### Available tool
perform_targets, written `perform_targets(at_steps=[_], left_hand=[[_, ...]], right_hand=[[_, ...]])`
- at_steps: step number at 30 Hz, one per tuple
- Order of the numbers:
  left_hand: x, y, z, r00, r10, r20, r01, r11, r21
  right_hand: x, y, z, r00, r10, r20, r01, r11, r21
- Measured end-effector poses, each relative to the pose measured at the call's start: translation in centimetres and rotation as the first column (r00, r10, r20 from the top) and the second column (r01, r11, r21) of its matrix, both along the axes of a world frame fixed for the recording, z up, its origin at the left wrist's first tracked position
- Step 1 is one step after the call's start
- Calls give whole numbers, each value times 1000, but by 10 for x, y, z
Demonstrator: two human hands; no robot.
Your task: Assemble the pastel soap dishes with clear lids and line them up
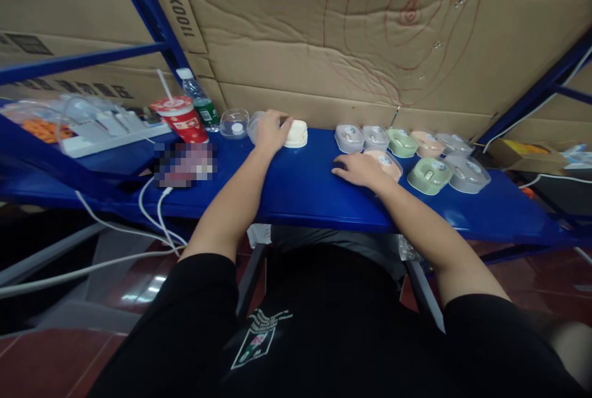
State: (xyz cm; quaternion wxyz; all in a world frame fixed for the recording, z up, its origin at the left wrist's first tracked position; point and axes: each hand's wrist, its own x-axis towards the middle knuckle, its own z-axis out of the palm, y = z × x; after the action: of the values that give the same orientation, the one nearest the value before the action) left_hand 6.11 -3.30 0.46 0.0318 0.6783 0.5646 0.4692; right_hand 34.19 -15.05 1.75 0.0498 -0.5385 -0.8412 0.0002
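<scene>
On the blue shelf, my left hand (274, 131) rests between a clear container (254, 127) and a stack of cream lids or trays (297, 133), its fingertips at the cream stack. Whether it grips either is hard to make out. My right hand (355, 169) is spread, palm down, beside a pink lidded container (385, 164), with nothing between its fingers. Behind it stand grey containers (349, 139), a green one (402, 142) and another pink one (427, 144). A second green container (430, 176) and a larger grey one (468, 173) sit to the right.
An open clear container (234, 124), a bottle (203, 105) and a red cup with a straw (183, 121) stand left. Further left lie a power strip (115, 134) and white cables (161, 216). Cardboard (287, 34) backs the blue shelf (319, 200).
</scene>
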Motion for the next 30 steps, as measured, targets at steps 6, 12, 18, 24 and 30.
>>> perform_targets(at_steps=[6,12,18,24,30], left_hand=[[-56,8,6,954,284,97,-279,958,-61],[-26,3,2,993,73,-93,-82,992,-101],[5,0,-13,888,-178,-424,31,943,-331],[-1,4,-16,877,-162,-452,2,942,-334],[3,4,-17,881,-185,-434,26,937,-348]], right_hand=[[27,21,1,939,-343,28,342,939,21],[42,29,0,911,-410,-37,411,910,47],[40,31,-5,936,-326,-134,332,943,19],[38,35,-12,958,-243,-154,244,970,-12],[39,36,-12,964,-215,-159,213,977,-30]])
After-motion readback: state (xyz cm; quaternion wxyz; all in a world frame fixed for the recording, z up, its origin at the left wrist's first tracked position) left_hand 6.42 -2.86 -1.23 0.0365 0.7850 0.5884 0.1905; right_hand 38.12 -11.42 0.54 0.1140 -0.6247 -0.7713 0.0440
